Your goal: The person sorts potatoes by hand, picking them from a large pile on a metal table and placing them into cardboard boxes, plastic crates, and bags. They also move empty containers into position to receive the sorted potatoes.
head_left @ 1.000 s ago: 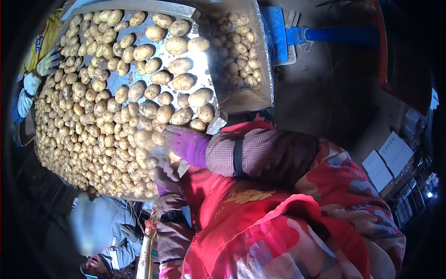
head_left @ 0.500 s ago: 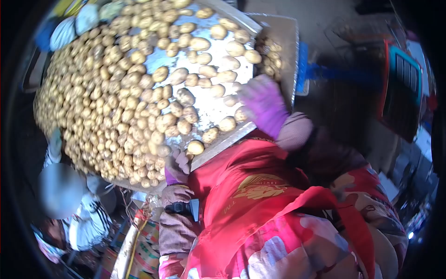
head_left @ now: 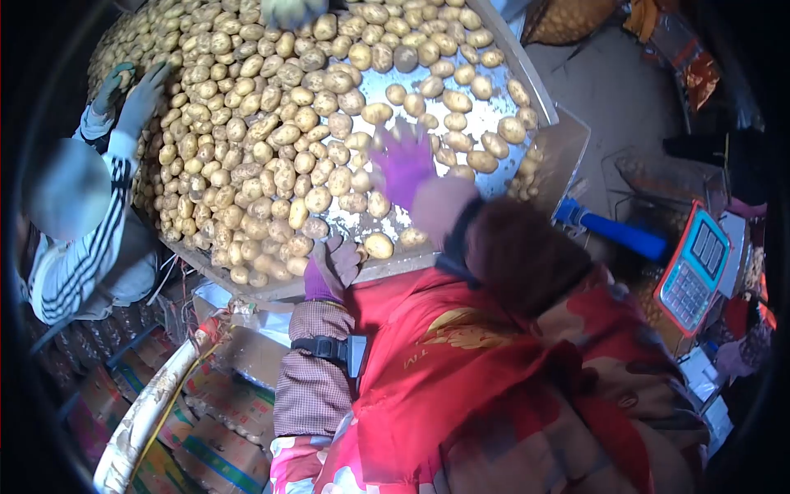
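Observation:
Potatoes cover most of a sorting table with a raised rim. My right hand, in a purple glove, reaches over the table with its fingers spread among the potatoes. It is slightly blurred, and no potato shows in its grip. My left hand, gloved too, rests at the near rim with its fingers loosely apart. A single potato lies just beyond it, and another potato to its right.
A cardboard box with potatoes adjoins the table's right end. A scale display stands further right on a blue post. Another person's gloved hands work at the left; one more glove shows at the top. Cartons lie lower left.
My right hand has moved left from the table's right end, over the potatoes. My left hand stays at the rim. The view has shifted, and the person at the left shows more fully.

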The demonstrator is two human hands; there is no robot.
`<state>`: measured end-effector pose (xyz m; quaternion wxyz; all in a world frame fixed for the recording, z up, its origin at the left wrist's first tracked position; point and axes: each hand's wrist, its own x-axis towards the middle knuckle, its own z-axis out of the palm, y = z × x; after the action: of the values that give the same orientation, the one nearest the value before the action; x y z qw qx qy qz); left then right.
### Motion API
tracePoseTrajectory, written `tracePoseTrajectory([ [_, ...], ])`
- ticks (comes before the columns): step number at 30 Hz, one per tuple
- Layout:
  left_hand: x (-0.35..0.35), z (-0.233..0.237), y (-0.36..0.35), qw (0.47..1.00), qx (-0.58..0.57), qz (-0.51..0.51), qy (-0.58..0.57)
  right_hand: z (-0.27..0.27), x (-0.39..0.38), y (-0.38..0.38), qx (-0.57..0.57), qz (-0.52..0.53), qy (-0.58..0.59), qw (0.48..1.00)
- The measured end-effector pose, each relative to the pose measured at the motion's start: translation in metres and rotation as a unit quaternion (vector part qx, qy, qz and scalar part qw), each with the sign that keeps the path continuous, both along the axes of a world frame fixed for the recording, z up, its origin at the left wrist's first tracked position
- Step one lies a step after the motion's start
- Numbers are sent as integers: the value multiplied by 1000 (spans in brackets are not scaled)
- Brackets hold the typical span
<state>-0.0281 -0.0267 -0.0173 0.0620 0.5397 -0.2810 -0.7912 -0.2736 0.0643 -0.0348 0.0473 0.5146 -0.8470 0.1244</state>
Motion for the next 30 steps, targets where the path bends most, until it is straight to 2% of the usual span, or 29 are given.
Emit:
tracePoseTrajectory([
  [2,3,-7,-1,1000,0,13,-18,30,16,39,-73,87,-80,990],
  [4,-3,2,3,998,0,38,-58,13,8,83,-102,159,-85,978],
  [6,-4,9,7,998,-10,21,-66,10,-15,112,-72,115,-115,984],
  [8,-4,11,5,998,-14,12,-58,36,-52,130,-20,113,-77,990],
  [10,-5,10,6,998,2,20,-52,55,-95,121,71,4,-109,991],
  [12,-10,18,7,997,-2,24,-70,67,-147,92,-72,-85,-186,976],
  [14,-3,6,5,999,9,22,-42,61,-198,47,-64,-109,-167,978],
  [16,6,-12,3,1000,16,24,-2,50,-231,-7,-33,-83,-162,983],
  [19,5,-2,2,1000,9,10,17,44,-210,-51,178,-122,-63,975],
  [22,2,10,8,996,-70,-50,14,54,-171,-53,221,-146,-120,957],
  [23,0,17,10,998,-60,-29,2,39,-175,-44,178,-143,-133,964],
  [26,-9,33,9,999,-19,31,-28,61,-190,-30,292,-54,-227,927],
  [27,-11,35,9,998,-2,48,-38,69,-193,-39,372,-65,-223,898],
  [30,-1,9,11,999,-11,34,-1,74,-180,-53,208,-82,-198,955],
])
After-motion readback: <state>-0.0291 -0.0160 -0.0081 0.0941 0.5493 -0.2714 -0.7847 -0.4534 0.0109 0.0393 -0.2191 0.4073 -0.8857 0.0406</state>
